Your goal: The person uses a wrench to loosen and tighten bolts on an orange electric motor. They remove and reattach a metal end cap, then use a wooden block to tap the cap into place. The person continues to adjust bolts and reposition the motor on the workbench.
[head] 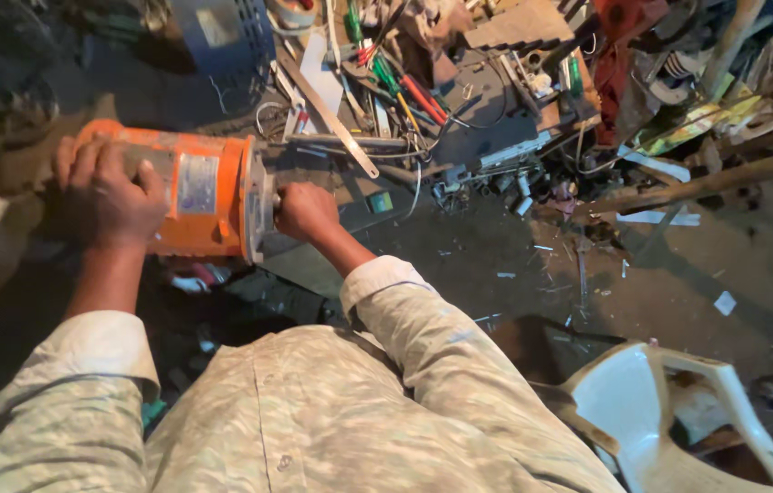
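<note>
- Holding item: orange cylindrical metal motor housing (187, 194), lying on its side with a pale rectangular plate on its flank and a grey metal end flange (257, 208) facing right; it sits at the left of the view, above the person's lap and before the littered bench.
- Left hand (110, 196): fingers spread and curled over the far, rounded end of the housing; palm pressed on the casing; a clasp from above rather than a full wrap.
- Right hand (306, 211): closed into a fist against the flange face, just beside the hub; whatever it pinches is hidden by the knuckles, so the content of that fist cannot be told.
- Position relative to grip: housing lies between the two hands, long axis running left to right; left hand at one end, right hand touching the other; support underneath is out of sight.
- Risk, judged: heavy rounded body could roll or slip out of the one-sided left clasp, since the casing is smooth; fall would be toward the lap or the dark floor (642, 292).
- Risk, judged: right knuckles sit close to the flange edge; a sudden twist could nip skin.
- Surroundings: heap of screwdrivers with red and green handles (404, 87), loose wires and metal strips beyond; broken white plastic chair (678, 411) at lower right, well apart.
</note>
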